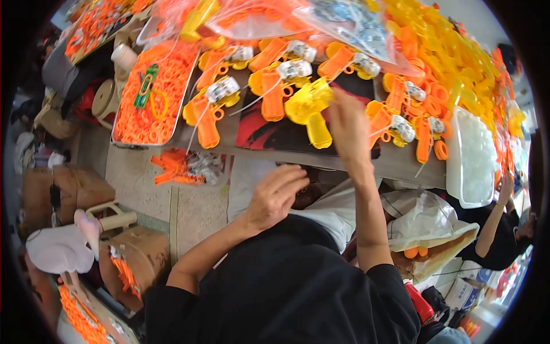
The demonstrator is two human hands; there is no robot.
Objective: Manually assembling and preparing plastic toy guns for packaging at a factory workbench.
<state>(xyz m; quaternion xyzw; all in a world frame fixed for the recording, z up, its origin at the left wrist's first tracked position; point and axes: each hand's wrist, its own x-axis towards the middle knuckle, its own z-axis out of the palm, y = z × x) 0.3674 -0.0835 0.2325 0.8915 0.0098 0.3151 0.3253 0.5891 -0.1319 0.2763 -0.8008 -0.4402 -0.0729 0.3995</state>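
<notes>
A yellow plastic toy gun body [309, 106] lies on a black and red mat [255, 135] at the table's front. My right hand [350, 123] is over the mat just right of it, fingers blurred by motion; whether it touches the yellow body is unclear. My left hand [278, 195] hovers below the table edge above my lap, fingers loosely bent and apart, with nothing seen in it. Around the mat lie several orange and yellow toy guns [272, 94] with whitish cylindrical parts and thin pale strips attached.
At left stands a metal tray of small orange rings [166, 109], with a green tool [145, 86] on top. Yellow parts [441, 51] pile up at back right. A white tub [458, 186] holds clear pieces. A sack [429, 223] sits below; another person's arm [492, 229] shows at right.
</notes>
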